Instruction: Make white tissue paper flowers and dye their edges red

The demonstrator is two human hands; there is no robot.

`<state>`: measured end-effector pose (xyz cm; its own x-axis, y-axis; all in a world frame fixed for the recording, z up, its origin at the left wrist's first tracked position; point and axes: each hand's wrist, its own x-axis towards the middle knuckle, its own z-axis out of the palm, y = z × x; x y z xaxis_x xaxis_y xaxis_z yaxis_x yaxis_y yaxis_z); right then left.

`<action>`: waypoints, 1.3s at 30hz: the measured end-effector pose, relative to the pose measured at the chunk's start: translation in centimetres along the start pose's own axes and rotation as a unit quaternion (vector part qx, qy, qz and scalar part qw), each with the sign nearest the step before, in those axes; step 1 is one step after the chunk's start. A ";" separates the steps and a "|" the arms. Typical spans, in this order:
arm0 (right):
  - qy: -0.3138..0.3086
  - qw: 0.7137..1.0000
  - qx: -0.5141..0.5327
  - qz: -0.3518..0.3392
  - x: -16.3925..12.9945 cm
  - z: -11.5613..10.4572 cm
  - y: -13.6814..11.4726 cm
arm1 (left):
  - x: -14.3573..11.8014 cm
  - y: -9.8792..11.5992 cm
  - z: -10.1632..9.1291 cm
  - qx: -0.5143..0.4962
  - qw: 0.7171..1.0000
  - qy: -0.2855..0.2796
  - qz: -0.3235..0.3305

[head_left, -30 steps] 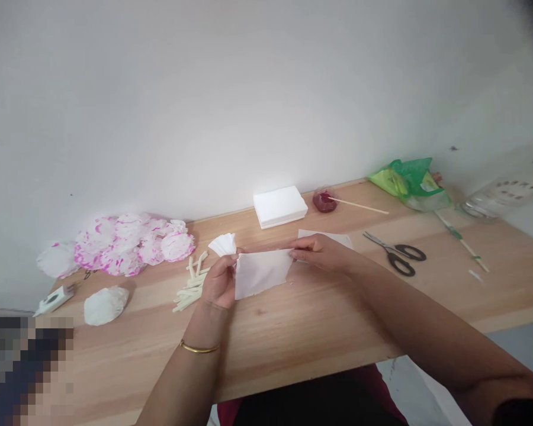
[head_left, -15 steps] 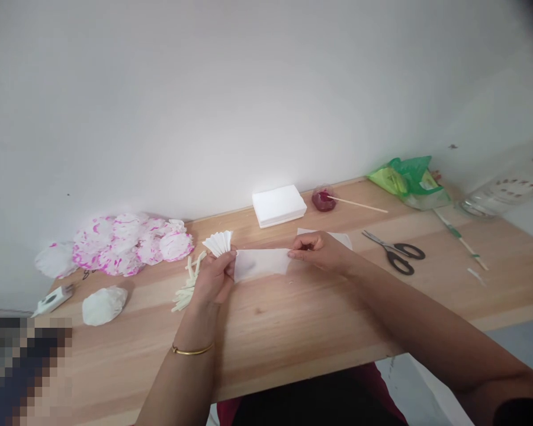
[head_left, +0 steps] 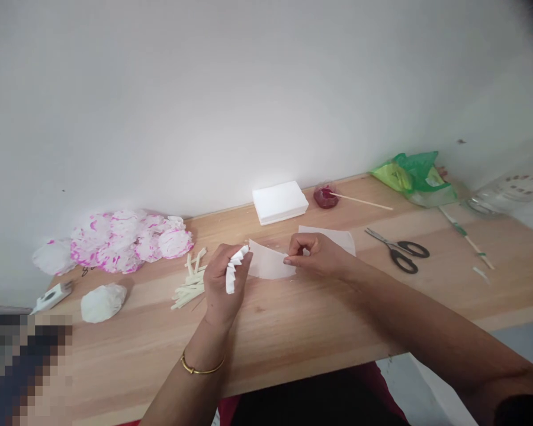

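Head view: both hands (head_left: 222, 284) (head_left: 313, 255) pinch a half-pleated tissue sheet (head_left: 266, 263).

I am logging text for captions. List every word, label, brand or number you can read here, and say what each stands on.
No text can be read anywhere.
Green plastic bag: printing shows, too blurred to read.
Clear container: dark marks, too small to read.
White paper pinched between the left hand and right hand: blank.
White paper stack and scissors: no marking visible.

Scissors (head_left: 400, 251), pink-tipped paper flowers (head_left: 128, 242), white stack (head_left: 279, 202).
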<state>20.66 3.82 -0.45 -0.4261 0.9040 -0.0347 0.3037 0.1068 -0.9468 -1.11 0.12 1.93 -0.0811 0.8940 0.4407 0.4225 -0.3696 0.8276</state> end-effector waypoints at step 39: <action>-0.030 0.941 -0.238 -0.238 -2.2 -0.1 -5.6 | 0.9 5.2 0.2 -0.028 0.965 -0.215 -0.150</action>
<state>19.98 1.30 4.98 -0.6535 0.6833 0.3255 0.4071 0.6799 -0.6099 1.22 -0.97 6.53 0.1939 0.9810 0.0036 0.3886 -0.0801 0.9179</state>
